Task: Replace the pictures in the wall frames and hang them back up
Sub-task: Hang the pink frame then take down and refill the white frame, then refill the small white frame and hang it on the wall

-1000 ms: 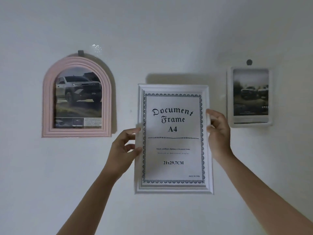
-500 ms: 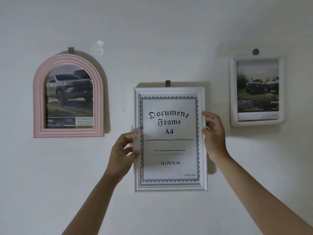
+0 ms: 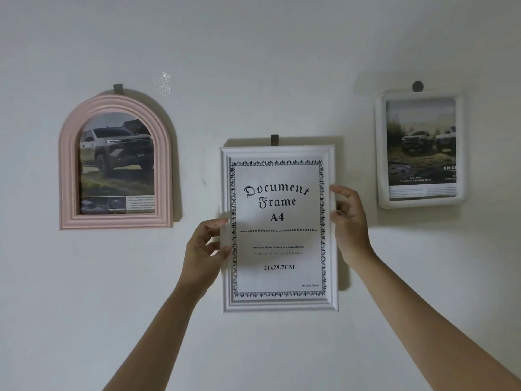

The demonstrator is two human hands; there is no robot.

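Head view, left hand (image 3: 203,249) fingers hidden behind white frame (image 3: 279,303), hook (image 3: 274,139) partly covered

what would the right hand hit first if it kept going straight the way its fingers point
The right hand points up and left, so it would probably meet the right edge of the white rectangular document frame at once; its fingertips look already on it, though depth is unclear.

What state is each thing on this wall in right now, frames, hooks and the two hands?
White document frame: upright below its hook, held at both sides, stock insert sheet inside.
Pink arched frame: hanging, truck picture inside.
White rounded frame: hanging, picture of two trucks inside.
Middle hook: showing just above the document frame.
Left hand: fingers pinching the frame's left edge.
Right hand: fingers curled at the frame's right edge.
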